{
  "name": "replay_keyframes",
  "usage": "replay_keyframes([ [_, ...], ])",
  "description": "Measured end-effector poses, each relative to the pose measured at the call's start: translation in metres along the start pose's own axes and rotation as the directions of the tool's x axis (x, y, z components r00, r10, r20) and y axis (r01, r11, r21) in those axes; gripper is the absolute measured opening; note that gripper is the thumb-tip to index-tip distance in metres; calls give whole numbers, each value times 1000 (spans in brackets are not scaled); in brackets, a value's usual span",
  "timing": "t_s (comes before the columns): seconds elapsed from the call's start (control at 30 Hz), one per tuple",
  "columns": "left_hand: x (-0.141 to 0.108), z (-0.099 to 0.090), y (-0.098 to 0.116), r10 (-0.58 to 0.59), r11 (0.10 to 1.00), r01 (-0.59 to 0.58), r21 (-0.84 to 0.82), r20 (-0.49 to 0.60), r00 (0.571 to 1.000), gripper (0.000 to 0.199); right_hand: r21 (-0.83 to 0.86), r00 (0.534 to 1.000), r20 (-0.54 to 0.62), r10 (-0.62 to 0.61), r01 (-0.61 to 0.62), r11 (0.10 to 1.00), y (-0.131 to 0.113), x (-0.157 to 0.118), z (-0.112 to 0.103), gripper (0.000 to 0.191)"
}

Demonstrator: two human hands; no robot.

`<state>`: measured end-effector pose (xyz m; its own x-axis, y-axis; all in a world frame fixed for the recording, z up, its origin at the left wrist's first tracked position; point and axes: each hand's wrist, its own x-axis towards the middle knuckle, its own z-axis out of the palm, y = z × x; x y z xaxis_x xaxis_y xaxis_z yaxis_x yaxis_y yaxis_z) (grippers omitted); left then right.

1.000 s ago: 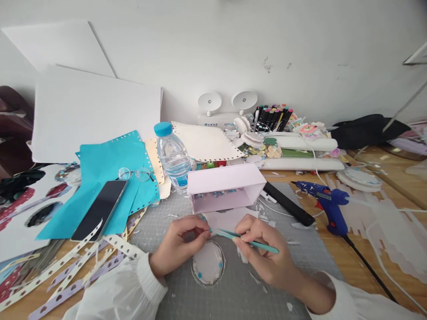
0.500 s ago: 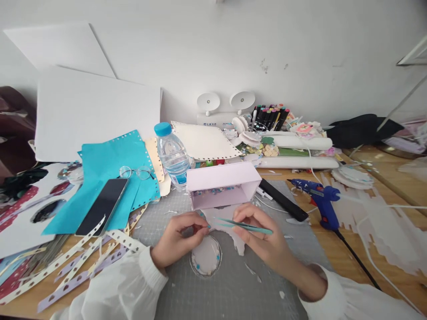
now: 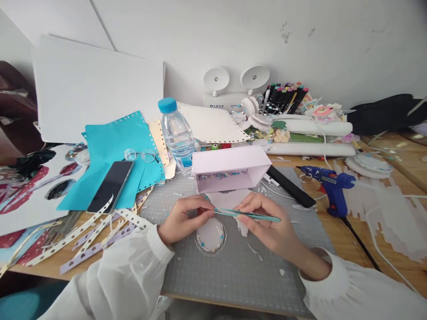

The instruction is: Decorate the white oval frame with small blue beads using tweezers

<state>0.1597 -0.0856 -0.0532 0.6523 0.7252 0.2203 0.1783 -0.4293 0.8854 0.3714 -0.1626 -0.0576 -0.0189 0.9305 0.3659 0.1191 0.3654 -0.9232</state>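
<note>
Pinched between the thumb and fingers of my right hand [image 3: 263, 218] are teal tweezers [image 3: 256, 215], lying nearly level with their tips pointing left. The tips meet the fingertips of my left hand [image 3: 188, 218], whose thumb and forefinger are pressed together; whatever they hold is too small to make out. Just below them, a round clear-edged disc [image 3: 210, 238] with a white middle and small blue and pale bits round its rim lies on the grey cutting mat [image 3: 233, 275]. Behind both hands stands a pale lilac open box [image 3: 231, 162] with colourful bits inside.
A water bottle [image 3: 176, 138] stands left of the box. A phone [image 3: 110, 186] and glasses [image 3: 140, 155] rest on turquoise sheets [image 3: 113, 138]. To the right lie a black bar [image 3: 290, 186] and a blue glue gun [image 3: 333, 186] with its cord. Punched paper strips [image 3: 96, 244] cover the left front.
The tweezers' tips have come left to my left fingertips, closing the small gap between them. The view has tilted downward, so the table's front edge now shows.
</note>
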Motion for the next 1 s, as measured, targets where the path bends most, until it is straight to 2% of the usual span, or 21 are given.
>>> replay_keyframes([
  [0.57,0,1,0,-41,999,41,-29,16,999,26,-74,998,-67,-19,14,997,-6,2,-2,11],
  [0.67,-1,1,0,-48,998,50,-29,52,998,25,-79,994,-101,-52,44,996,-8,1,-3,9],
  [0.73,-2,1,0,-42,998,45,-31,98,994,23,-119,987,-116,-115,101,988,-10,0,-2,9],
  [0.8,-3,2,2,-17,998,25,-56,147,989,22,-206,969,-99,-226,202,957,-12,-1,-1,15],
  [0.87,-3,4,5,20,995,-2,-104,173,985,23,-311,931,-22,-365,340,887,-13,-3,1,22],
  [1.0,-2,7,12,31,967,12,-256,166,986,28,-456,801,218,-558,589,667,-8,-6,8,32],
])
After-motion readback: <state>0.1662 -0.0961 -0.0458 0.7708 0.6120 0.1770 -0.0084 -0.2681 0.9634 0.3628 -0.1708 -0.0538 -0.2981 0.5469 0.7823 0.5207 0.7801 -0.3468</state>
